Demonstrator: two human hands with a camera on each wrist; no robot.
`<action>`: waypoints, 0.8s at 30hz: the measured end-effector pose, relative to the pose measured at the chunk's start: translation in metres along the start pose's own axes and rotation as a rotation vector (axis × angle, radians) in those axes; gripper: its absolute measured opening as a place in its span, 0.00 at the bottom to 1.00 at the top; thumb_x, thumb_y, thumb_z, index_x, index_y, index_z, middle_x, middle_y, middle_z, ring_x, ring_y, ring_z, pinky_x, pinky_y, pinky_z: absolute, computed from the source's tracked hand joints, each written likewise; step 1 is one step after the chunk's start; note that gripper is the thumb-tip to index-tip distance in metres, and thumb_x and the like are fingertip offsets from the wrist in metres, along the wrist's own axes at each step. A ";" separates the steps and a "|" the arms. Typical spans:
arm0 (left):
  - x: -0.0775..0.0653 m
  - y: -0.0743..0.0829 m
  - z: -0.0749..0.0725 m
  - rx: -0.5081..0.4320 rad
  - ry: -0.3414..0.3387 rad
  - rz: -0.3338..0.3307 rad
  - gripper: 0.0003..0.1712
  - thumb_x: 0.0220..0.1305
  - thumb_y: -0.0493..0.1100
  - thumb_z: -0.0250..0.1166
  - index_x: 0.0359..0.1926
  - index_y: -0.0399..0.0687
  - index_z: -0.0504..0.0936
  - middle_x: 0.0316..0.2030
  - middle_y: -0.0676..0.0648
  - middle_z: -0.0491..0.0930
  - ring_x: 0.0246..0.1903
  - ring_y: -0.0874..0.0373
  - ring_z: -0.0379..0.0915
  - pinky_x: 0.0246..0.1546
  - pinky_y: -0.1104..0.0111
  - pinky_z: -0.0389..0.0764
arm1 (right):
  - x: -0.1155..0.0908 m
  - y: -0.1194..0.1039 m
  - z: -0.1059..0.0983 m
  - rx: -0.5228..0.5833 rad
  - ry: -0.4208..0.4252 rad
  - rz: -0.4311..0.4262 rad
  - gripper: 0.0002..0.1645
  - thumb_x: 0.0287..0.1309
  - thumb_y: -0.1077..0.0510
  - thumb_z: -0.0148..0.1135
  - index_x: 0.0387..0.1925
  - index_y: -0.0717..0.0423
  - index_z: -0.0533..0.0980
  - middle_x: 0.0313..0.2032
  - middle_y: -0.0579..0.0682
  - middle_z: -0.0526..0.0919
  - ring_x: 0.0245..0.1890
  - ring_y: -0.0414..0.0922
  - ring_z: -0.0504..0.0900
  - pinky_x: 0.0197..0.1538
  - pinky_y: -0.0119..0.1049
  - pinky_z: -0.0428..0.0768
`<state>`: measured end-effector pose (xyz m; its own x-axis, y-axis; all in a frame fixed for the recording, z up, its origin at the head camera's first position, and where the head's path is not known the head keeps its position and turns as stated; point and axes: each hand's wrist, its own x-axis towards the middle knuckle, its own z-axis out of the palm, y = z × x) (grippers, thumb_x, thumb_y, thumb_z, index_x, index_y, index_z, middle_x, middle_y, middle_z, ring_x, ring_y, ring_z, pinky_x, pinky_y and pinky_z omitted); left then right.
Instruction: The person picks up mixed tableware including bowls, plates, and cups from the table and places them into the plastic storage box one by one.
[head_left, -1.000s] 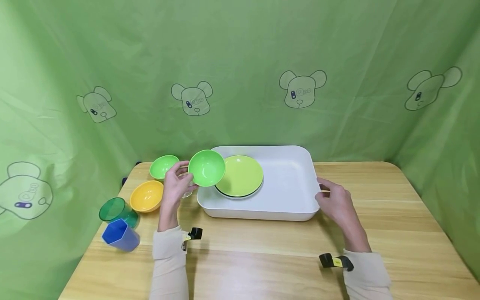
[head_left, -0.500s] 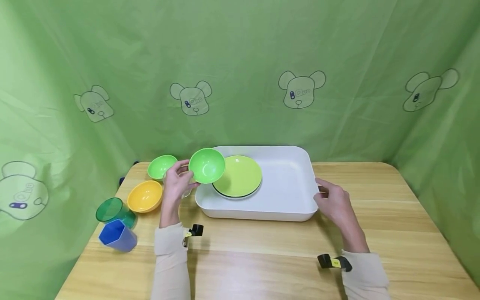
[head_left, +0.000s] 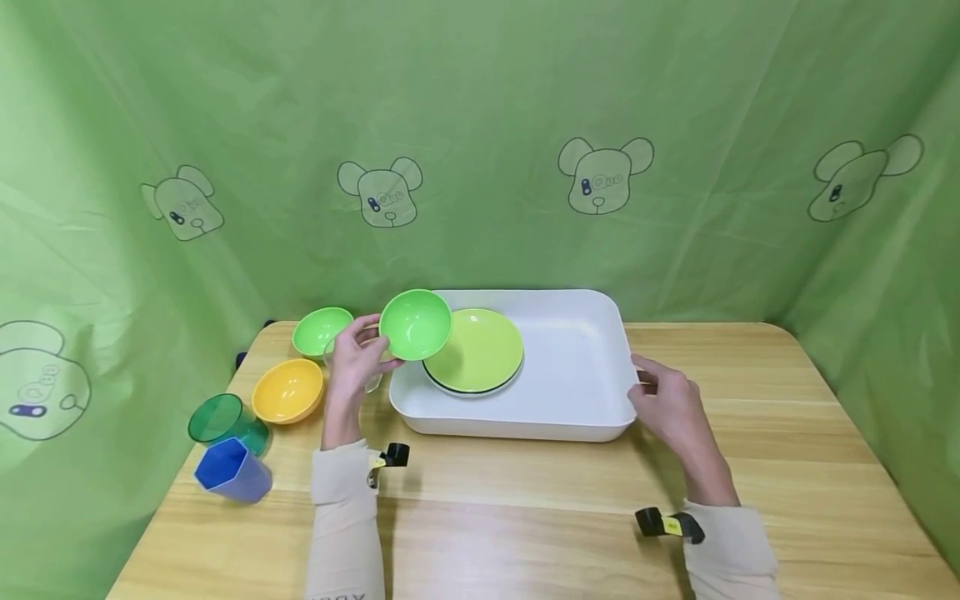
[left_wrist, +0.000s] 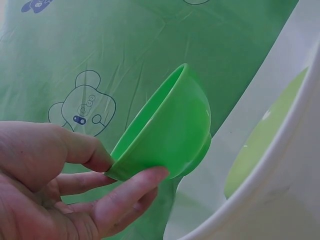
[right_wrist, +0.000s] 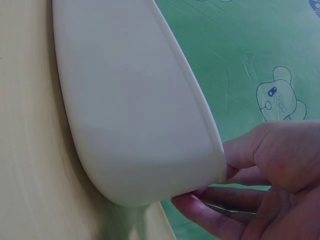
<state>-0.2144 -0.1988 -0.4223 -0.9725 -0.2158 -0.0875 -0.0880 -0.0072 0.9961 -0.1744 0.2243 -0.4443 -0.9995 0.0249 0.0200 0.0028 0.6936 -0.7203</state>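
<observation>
My left hand (head_left: 356, 357) pinches the rim of a bright green bowl (head_left: 416, 325), thumb on one side and fingers on the other. The bowl is tilted above the left edge of a white tray (head_left: 577, 358). Inside the tray's left half lies a lime-green plate (head_left: 480, 350), with a dark-rimmed edge showing beneath it; the bowl overlaps it in the head view. My right hand (head_left: 670, 404) grips the tray's right end, its thumb at the rim and fingertips against the outer wall (right_wrist: 135, 115) in the right wrist view.
Left of the tray stand a second green bowl (head_left: 321, 332), an orange bowl (head_left: 288, 392), a clear green cup (head_left: 228, 423) and a blue angular cup (head_left: 234, 471). A clear glass object (head_left: 373, 382) is partly hidden behind my left hand. A green curtain (head_left: 495, 225) hangs behind the table.
My left hand and the green bowl have shifted slightly up and away. The head view has drifted a little. My right hand stays at the tray's end.
</observation>
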 end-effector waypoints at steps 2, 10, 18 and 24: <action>0.000 -0.001 0.000 -0.006 -0.001 -0.002 0.30 0.65 0.24 0.53 0.69 0.34 0.70 0.58 0.32 0.72 0.47 0.46 0.77 0.39 0.63 0.89 | 0.000 0.000 0.000 0.001 0.000 0.003 0.34 0.63 0.66 0.51 0.72 0.69 0.66 0.58 0.73 0.79 0.51 0.62 0.82 0.44 0.43 0.84; -0.004 0.001 0.006 -0.038 0.002 0.000 0.31 0.65 0.24 0.53 0.69 0.35 0.70 0.58 0.32 0.72 0.51 0.43 0.75 0.40 0.62 0.89 | 0.000 0.000 0.000 -0.005 0.000 0.005 0.35 0.62 0.66 0.51 0.72 0.69 0.66 0.57 0.73 0.79 0.51 0.61 0.82 0.41 0.38 0.82; -0.006 0.003 0.015 -0.092 0.005 0.026 0.30 0.64 0.23 0.53 0.68 0.34 0.71 0.57 0.33 0.72 0.51 0.45 0.75 0.39 0.62 0.89 | 0.001 -0.001 0.000 -0.003 -0.004 0.003 0.35 0.63 0.66 0.51 0.72 0.69 0.66 0.57 0.72 0.79 0.52 0.62 0.82 0.42 0.40 0.83; -0.006 0.002 0.024 -0.100 -0.003 0.054 0.30 0.64 0.22 0.53 0.67 0.32 0.71 0.58 0.31 0.72 0.51 0.43 0.77 0.36 0.63 0.89 | 0.002 -0.002 0.001 0.007 -0.015 0.008 0.35 0.63 0.66 0.51 0.72 0.69 0.65 0.58 0.73 0.78 0.52 0.62 0.81 0.42 0.39 0.83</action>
<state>-0.2137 -0.1745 -0.4200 -0.9759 -0.2155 -0.0340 -0.0141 -0.0928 0.9956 -0.1760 0.2224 -0.4436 -0.9998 0.0197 0.0044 0.0104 0.6886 -0.7250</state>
